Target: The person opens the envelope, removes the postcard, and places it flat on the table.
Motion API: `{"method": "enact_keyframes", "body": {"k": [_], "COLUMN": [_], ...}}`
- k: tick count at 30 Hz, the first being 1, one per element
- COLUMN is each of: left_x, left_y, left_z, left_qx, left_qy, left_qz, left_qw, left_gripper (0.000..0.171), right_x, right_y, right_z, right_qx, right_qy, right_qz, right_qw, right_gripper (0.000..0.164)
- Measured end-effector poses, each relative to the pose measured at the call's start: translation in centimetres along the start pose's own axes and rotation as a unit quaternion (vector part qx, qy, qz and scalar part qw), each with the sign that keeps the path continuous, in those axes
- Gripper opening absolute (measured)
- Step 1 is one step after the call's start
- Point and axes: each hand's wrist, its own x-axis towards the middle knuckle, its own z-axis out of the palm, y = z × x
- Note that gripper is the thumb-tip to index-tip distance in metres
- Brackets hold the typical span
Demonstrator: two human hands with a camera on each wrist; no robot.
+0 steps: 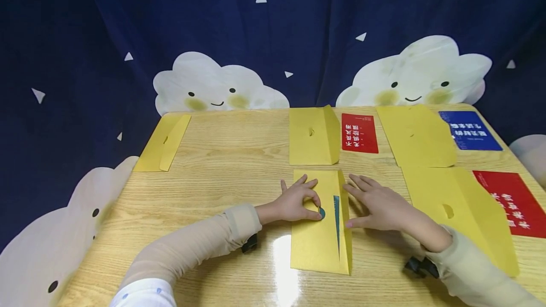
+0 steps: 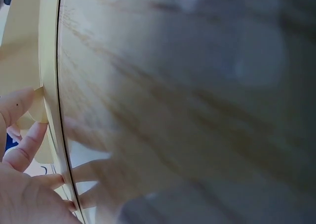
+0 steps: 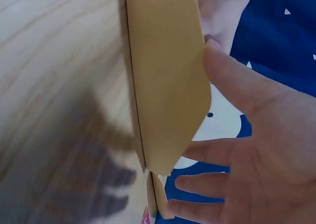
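Observation:
A yellow paper envelope [image 1: 313,250] lies upright before me on the table, its flap [image 3: 168,75] raised along the right side. Between thumb and index finger my left hand [image 1: 294,203] pinches the small half-round paper tab [image 2: 39,105] cut in the envelope's front. Blue shows through that cut, and a blue strip, apparently a card [image 1: 336,224], shows beside the flap. With fingers spread, my right hand [image 1: 379,207] is at the flap's outer side; its thumb [image 3: 222,68] touches the flap's edge.
More yellow envelopes lie at the far left [image 1: 158,143], behind the middle one [image 1: 304,148] and to the right [image 1: 415,141]. Red cards [image 1: 360,141] and a blue card [image 1: 471,129] lie beside them on the wooden table [image 1: 222,155]. A dark curtain [image 1: 239,27] hangs behind.

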Motion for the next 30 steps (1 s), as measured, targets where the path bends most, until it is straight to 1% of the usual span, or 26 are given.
{"method": "enact_keyframes", "body": {"k": [6,14,18,22,26,30], "left_x": [-0.1,-0.1,-0.1,-0.1,0.0,0.2], "left_y": [0.1,0.2,0.3,0.4,0.8,1.4], "left_z": [0.0,0.0,0.0,-0.1,-0.2,-0.2], "left_qx": [-0.004,0.002,0.001,0.003,0.026,0.058], "left_qy": [0.001,0.001,0.0,-0.005,-0.007,0.005], "left_qz": [0.005,0.006,0.006,0.001,-0.01,-0.02], "left_qw": [1.0,1.0,1.0,1.0,0.9996,0.9981], "left_gripper": [0.015,0.015,0.015,0.015,0.02,0.028], "right_x": [-0.5,-0.8,-0.9,-0.6,-0.2,-0.1], "right_y": [0.9,1.7,1.9,1.6,0.9,0.3], "right_z": [-0.2,0.3,0.9,1.7,2.0,2.1], "right_qx": [0.013,0.013,-0.005,-0.036,-0.067,-0.086], "right_qy": [-0.027,-0.056,-0.059,-0.052,-0.051,-0.054], "right_qz": [-0.002,0.006,0.009,0.018,0.033,0.041], "right_qw": [1.0,0.998,0.998,0.998,0.996,0.994], "right_gripper": [0.087,0.084,0.081,0.079,0.084,0.085]}}
